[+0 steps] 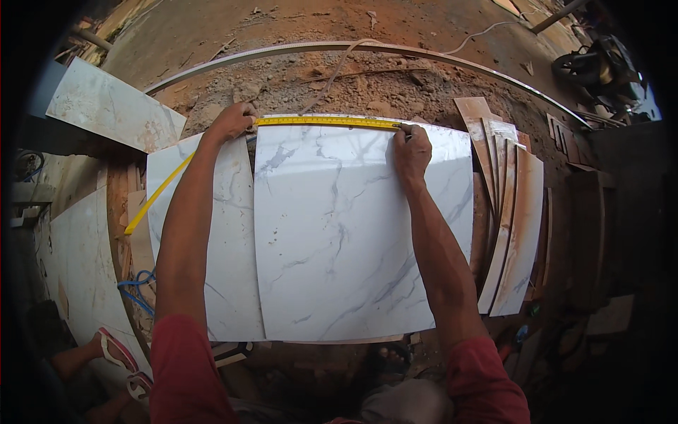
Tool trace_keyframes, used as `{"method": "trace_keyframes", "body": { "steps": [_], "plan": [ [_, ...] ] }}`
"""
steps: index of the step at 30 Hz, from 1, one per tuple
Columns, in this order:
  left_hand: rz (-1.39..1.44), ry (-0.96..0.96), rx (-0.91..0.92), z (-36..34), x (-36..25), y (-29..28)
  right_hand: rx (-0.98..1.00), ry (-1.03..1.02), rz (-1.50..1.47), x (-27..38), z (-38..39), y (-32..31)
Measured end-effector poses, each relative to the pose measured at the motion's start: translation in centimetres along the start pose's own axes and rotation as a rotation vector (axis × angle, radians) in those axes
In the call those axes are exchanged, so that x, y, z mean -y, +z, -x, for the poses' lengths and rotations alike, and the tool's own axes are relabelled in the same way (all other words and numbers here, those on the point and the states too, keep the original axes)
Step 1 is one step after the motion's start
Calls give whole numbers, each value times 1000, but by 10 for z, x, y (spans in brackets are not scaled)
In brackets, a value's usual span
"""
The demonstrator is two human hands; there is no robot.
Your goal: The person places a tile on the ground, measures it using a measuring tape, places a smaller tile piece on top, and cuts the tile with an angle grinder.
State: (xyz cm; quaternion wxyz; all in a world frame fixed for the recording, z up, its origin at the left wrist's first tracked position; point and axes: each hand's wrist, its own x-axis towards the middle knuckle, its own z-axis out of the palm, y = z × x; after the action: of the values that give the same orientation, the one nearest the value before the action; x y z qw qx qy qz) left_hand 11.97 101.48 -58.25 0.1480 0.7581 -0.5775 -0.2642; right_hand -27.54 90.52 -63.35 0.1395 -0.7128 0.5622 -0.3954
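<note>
Your left hand [236, 121] is closed with its fingers curled on the yellow tape measure [325, 121] near the 11 o'clock corner of the large white tile [339, 233], and your right hand [413, 148] is bunched and clamped on the tape's end, toward 1 o'clock; whether a small dark thing is also tucked in those fingers, you cannot tell from here. Between the hands the tape lies nearly straight along the tile's 12 o'clock edge, presumably pinned at two points so it stays taut and its marks sit against that edge. Its loose tail slants away from your left hand toward 9 o'clock, seemingly left free because only the middle stretch is wanted. The tile lies face up before you, likely for a steady surface, its shiny side running down to 6 o'clock. A second marbled tile [229, 191] meets it on the 9 o'clock side, perhaps partly beneath it. Narrow tile strips [519, 226] lean together at 3 o'clock, apparently gathered out of your way. Farther out, a blue cord [141, 290] curls at 8 o'clock, a long metal bar [311, 47] spans the dirt at 12, and a motorbike [604, 71] stands at 2.
</note>
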Motion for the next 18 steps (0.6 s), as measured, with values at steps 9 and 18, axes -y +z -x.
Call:
{"method": "trace_keyframes", "body": {
  "steps": [9,18],
  "plan": [
    [89,-102,46,5,-6,-4,-5,-39,58,1,1,6],
    [25,-9,55,2,-8,-5,7,-19,77,-2,0,3]
  ]
}}
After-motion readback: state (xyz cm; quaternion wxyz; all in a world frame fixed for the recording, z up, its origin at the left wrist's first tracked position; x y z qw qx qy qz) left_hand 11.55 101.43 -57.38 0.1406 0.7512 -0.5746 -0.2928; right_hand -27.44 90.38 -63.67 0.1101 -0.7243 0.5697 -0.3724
